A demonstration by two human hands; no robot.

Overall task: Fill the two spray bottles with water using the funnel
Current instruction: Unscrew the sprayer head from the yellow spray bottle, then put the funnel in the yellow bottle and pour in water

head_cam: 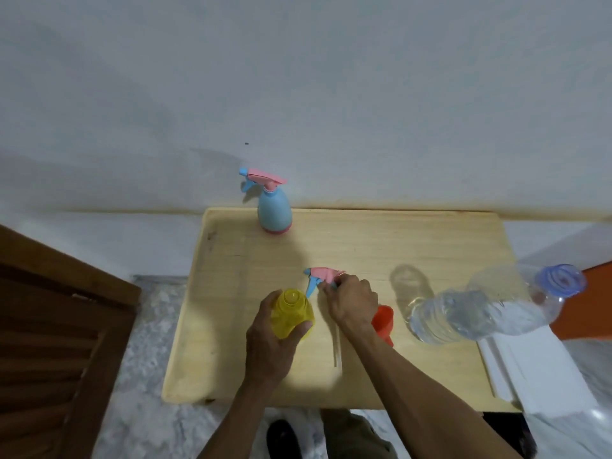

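The left hand [270, 339] wraps the yellow spray bottle [293, 313] near the front middle of the wooden table [364, 246], its neck open. The right hand [351, 301] pinches the pink-and-blue spray head [323, 276], just beyond the bottle, with its clear dip tube [337, 346] trailing toward the front edge.

The step looks like setting the removed head aside. It is best laid flat on bare wood, clear of the bottle mouth, while the left hand keeps the bottle upright. The red funnel [384, 321] sits just behind the right wrist, so it is close for the next reach. The large water bottle [490, 306], blue-capped, stands toward the right edge. The blue spray bottle [274, 207], head on, stands at the back edge.

The table meets a pale wall [298, 77]; a dark wooden door [49, 326] is at left, over a marbled floor [145, 326].
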